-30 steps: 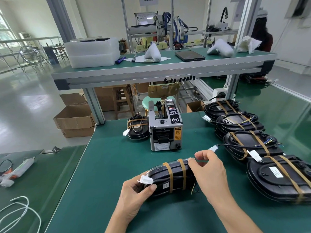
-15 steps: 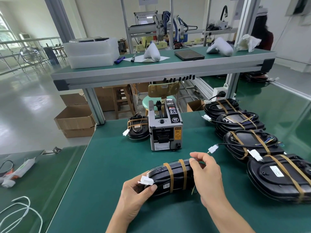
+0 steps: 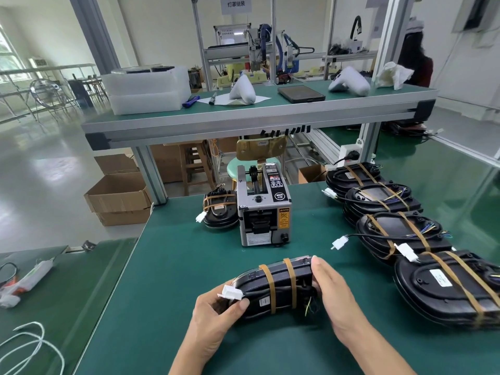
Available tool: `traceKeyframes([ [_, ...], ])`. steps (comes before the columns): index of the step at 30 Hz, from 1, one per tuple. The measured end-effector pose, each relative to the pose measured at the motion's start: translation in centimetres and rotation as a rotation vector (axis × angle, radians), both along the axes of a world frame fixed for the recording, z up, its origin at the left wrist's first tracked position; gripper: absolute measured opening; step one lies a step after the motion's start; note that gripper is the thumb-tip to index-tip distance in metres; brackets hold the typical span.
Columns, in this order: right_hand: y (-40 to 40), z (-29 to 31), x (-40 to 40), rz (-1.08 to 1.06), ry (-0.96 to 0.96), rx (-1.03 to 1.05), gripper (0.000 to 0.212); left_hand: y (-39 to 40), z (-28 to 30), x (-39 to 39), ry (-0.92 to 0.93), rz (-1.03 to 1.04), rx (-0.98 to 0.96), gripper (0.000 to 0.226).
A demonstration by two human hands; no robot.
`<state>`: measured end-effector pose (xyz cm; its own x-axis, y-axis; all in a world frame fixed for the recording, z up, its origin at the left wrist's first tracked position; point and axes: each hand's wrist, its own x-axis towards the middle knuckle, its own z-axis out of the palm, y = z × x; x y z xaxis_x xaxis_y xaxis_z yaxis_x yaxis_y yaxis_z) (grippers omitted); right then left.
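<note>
Green surface (image 3: 176,266) in a factory hall, tape dispenser (image 3: 263,209) at its middle. Just before the dispenser, the left hand (image 3: 216,316) and right hand (image 3: 334,296) grip the ends of a banded black lamp unit (image 3: 278,282). Similar units (image 3: 400,234) crowd the dispenser's right.

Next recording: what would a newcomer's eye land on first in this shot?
First comes the black oval plastic housing banded with two tan tape strips, gripped at its ends by the left hand and the right hand near the front of the green table mat. Just behind it stands a grey box-shaped tape dispenser. A row of similar black taped housings runs along the right.
</note>
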<state>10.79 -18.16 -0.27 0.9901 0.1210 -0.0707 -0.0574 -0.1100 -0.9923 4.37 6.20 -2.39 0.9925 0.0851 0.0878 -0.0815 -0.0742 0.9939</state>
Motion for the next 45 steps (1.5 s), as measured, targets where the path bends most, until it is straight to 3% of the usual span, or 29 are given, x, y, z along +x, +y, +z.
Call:
traceKeyframes([
  [4, 0.1, 1.5, 0.3, 0.025, -0.081, -0.046, 0.054, 0.1, -0.1, -0.1, 0.008, -0.07, 0.073, 0.043],
  [7, 0.2, 4.5, 0.6, 0.069, -0.131, -0.153, 0.039, 0.2, -0.3, -0.1, 0.017, -0.052, 0.204, 0.048],
  [11, 1.8, 7.7, 0.8, 0.119, -0.366, -0.546, 0.034, -0.2, -0.5, -0.1, -0.005, -0.044, 0.375, 0.037],
  [15, 3.7, 9.2, 0.7, 0.123, -0.432, -0.782, 0.041, -0.3, -0.4, 0.0, -0.01, -0.137, 0.341, 0.061],
  [18, 3.5, 9.5, 1.6, 0.083, -0.395, -0.787, 0.042, -0.2, -0.4, 0.0, -0.023, -0.165, 0.274, 0.074],
  [22, 2.5, 9.5, 2.5, 0.049, -0.324, -0.742, 0.042, 0.4, -0.9, 0.1, -0.014, -0.038, 0.046, 0.077],
  [25, 3.2, 9.9, 1.5, 0.081, -0.359, -0.759, 0.044, 0.3, -1.1, 0.2, -0.054, -0.049, 0.066, 0.084],
  [33, 7.3, 10.7, -2.3, 0.144, -0.499, -0.958, 0.034, -0.2, -0.6, 0.0, -0.094, -0.094, 0.057, 0.051],
  [37, 6.9, 11.5, -2.6, 0.203, -0.526, -0.926, 0.04, 0.0, -1.0, 0.2, -0.092, -0.109, 0.079, 0.046],
  [40, 5.7, 12.3, -1.0, 0.275, -0.498, -0.696, 0.053, 0.4, -1.4, 0.4, -0.098, -0.112, 0.077, 0.05],
  [45, 3.8, 12.6, 6.2, 0.036, -0.215, -0.235, 0.021, 0.3, -1.5, 0.8, -0.098, -0.134, 0.011, 0.054],
])
